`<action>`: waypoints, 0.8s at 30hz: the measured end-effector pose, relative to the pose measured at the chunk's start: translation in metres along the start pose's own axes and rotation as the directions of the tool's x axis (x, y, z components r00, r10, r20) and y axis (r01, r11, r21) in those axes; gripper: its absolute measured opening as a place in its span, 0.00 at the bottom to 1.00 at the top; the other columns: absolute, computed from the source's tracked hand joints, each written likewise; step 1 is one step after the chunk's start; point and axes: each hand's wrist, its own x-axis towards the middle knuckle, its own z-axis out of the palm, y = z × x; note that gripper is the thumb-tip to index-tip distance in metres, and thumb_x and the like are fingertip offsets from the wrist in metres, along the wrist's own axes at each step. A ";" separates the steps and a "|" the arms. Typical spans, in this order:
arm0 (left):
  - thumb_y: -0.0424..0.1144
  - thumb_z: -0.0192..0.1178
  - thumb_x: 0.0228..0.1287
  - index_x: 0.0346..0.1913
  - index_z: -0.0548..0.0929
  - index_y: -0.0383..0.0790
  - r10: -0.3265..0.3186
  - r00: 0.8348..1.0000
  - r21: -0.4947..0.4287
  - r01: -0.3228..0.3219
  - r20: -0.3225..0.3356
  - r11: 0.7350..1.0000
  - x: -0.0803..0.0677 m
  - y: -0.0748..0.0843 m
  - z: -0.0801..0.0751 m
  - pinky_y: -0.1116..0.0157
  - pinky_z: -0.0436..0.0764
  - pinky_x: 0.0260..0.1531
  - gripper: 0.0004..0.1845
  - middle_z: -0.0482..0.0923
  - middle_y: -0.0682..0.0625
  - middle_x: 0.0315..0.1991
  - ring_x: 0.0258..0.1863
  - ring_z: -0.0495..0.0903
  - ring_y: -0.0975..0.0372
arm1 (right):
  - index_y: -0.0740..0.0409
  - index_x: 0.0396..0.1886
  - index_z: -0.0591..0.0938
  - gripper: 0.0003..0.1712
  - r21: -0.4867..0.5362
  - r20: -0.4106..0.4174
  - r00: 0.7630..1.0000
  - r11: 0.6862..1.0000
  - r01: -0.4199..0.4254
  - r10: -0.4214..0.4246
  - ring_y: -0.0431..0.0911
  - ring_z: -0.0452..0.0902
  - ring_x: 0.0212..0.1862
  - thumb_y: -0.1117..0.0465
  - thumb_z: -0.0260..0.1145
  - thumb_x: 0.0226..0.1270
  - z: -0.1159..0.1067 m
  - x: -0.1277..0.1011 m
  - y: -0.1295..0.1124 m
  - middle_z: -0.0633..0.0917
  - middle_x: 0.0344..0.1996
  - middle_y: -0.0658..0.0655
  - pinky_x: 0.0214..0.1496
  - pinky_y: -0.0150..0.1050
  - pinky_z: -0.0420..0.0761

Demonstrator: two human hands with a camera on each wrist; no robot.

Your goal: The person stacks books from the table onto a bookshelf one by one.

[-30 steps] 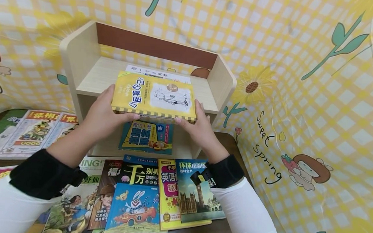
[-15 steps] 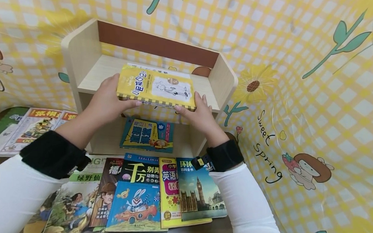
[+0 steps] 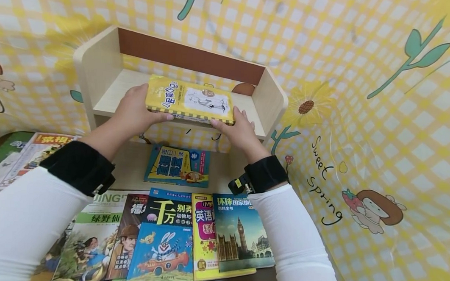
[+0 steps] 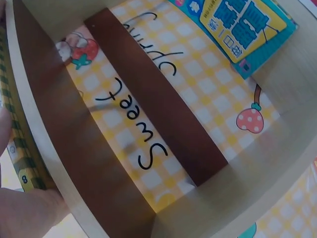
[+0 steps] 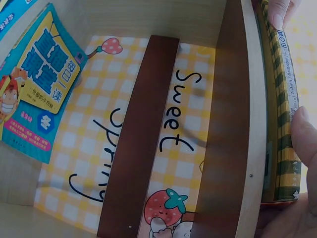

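Observation:
A thick yellow book [image 3: 190, 99] with a cartoon figure on its cover lies flat over the front part of the upper shelf [image 3: 130, 82], held by both hands. My left hand [image 3: 135, 110] grips its left end, thumb along the checked spine. At the right end my right hand [image 3: 242, 131] holds it the same way. In the right wrist view the checked spine [image 5: 287, 114] sits right by the shelf board [image 5: 251, 114]; whether they touch I cannot tell. The left wrist view catches only a strip of the book [image 4: 25, 158] beside the thumb.
On the lower shelf lies a blue-and-yellow book [image 3: 178, 165]. Several books, among them a rabbit picture book [image 3: 161, 256] and a blue encyclopedia [image 3: 243, 235], overlap on the table in front. Another booklet [image 3: 37, 160] lies at left. The bookcase's side panels [image 3: 272, 105] flank the upper shelf.
Both hands have carried the yellow book forward, farther over the upper shelf. A white-covered book visible behind it earlier is now hidden.

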 end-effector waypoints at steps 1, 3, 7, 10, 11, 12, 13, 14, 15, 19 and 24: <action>0.45 0.68 0.59 0.66 0.65 0.33 0.004 1.000 -0.001 -0.004 0.009 1.000 0.002 0.000 -0.001 0.50 0.68 0.51 0.36 0.68 0.35 0.56 0.51 0.68 0.46 | 0.53 0.78 0.49 0.50 -0.009 0.000 1.000 1.000 -0.001 0.001 0.48 0.30 0.77 0.39 0.60 0.67 0.000 0.001 0.000 0.53 0.76 0.56 0.75 0.50 0.27; 0.45 0.68 0.60 0.64 0.67 0.33 0.009 0.999 -0.006 -0.009 0.030 1.000 0.005 0.000 -0.003 0.51 0.70 0.49 0.35 0.71 0.36 0.54 0.49 0.71 0.47 | 0.53 0.77 0.50 0.48 -0.022 -0.010 1.000 1.000 0.006 -0.006 0.48 0.35 0.77 0.40 0.60 0.67 0.001 0.004 0.000 0.55 0.76 0.56 0.75 0.50 0.28; 0.46 0.68 0.60 0.64 0.67 0.33 -0.004 0.998 -0.003 0.005 0.061 1.000 0.008 -0.001 -0.005 0.51 0.70 0.51 0.35 0.72 0.36 0.54 0.50 0.72 0.47 | 0.54 0.76 0.55 0.46 -0.043 -0.044 0.999 0.999 0.008 -0.010 0.49 0.46 0.76 0.40 0.61 0.67 0.003 0.008 -0.001 0.60 0.74 0.57 0.75 0.51 0.31; 0.47 0.68 0.60 0.65 0.67 0.33 -0.032 0.997 -0.002 0.032 0.066 0.999 0.009 -0.002 -0.005 0.50 0.69 0.53 0.36 0.72 0.35 0.54 0.51 0.72 0.47 | 0.54 0.75 0.57 0.45 -0.054 -0.070 0.998 0.999 -0.005 0.001 0.49 0.48 0.76 0.40 0.61 0.66 0.006 0.008 -0.003 0.63 0.72 0.57 0.76 0.52 0.32; 0.47 0.68 0.60 0.64 0.67 0.33 -0.041 0.997 -0.003 0.041 0.067 0.999 0.009 -0.002 -0.005 0.50 0.69 0.53 0.36 0.72 0.35 0.54 0.51 0.71 0.47 | 0.54 0.74 0.59 0.44 -0.057 -0.076 0.997 0.998 -0.008 0.003 0.49 0.48 0.76 0.40 0.61 0.66 0.007 0.009 -0.003 0.64 0.72 0.56 0.76 0.52 0.33; 0.47 0.68 0.60 0.64 0.67 0.32 -0.051 0.996 -0.003 0.051 0.068 0.999 0.009 -0.002 -0.005 0.49 0.69 0.53 0.36 0.72 0.35 0.54 0.51 0.71 0.46 | 0.53 0.73 0.61 0.42 -0.057 -0.080 0.997 0.998 -0.009 0.004 0.49 0.50 0.75 0.39 0.61 0.66 0.008 0.009 -0.003 0.66 0.70 0.56 0.76 0.52 0.34; 0.47 0.68 0.60 0.65 0.67 0.32 -0.060 0.996 -0.004 0.060 0.070 0.998 0.009 -0.002 -0.006 0.49 0.69 0.53 0.35 0.72 0.35 0.55 0.51 0.71 0.46 | 0.52 0.72 0.62 0.41 -0.057 -0.080 0.997 0.998 -0.015 0.011 0.49 0.50 0.75 0.39 0.61 0.66 0.008 0.008 -0.004 0.66 0.70 0.56 0.76 0.51 0.35; 0.47 0.67 0.60 0.65 0.67 0.32 -0.068 0.995 -0.002 0.068 0.073 0.998 0.009 -0.001 -0.006 0.49 0.69 0.54 0.35 0.72 0.35 0.55 0.51 0.71 0.46 | 0.52 0.72 0.62 0.41 -0.057 -0.081 0.997 0.998 -0.022 0.017 0.49 0.49 0.75 0.39 0.61 0.66 0.008 0.008 -0.004 0.66 0.70 0.56 0.76 0.51 0.35; 0.47 0.67 0.61 0.65 0.66 0.32 -0.076 0.994 -0.001 0.076 0.076 0.997 0.009 -0.001 -0.006 0.49 0.68 0.54 0.35 0.72 0.35 0.55 0.51 0.71 0.46 | 0.51 0.72 0.62 0.41 -0.058 -0.083 0.996 0.998 -0.027 0.022 0.49 0.48 0.76 0.38 0.61 0.66 0.008 0.007 -0.004 0.66 0.70 0.55 0.76 0.50 0.35; 0.47 0.65 0.63 0.67 0.66 0.33 -0.096 0.992 0.010 0.096 0.083 0.995 0.011 0.005 -0.006 0.49 0.68 0.55 0.35 0.72 0.35 0.57 0.52 0.71 0.46 | 0.51 0.75 0.58 0.45 -0.063 -0.108 0.993 0.997 -0.055 0.048 0.48 0.44 0.77 0.38 0.60 0.66 0.007 0.005 -0.007 0.62 0.73 0.54 0.76 0.50 0.32; 0.48 0.64 0.64 0.66 0.67 0.33 -0.120 0.989 0.013 0.120 0.091 0.993 0.012 0.012 -0.005 0.51 0.69 0.54 0.34 0.73 0.36 0.57 0.51 0.71 0.48 | 0.53 0.77 0.53 0.48 -0.082 -0.149 0.986 0.993 -0.084 0.071 0.46 0.41 0.77 0.37 0.60 0.66 0.005 0.002 -0.009 0.59 0.75 0.53 0.76 0.50 0.30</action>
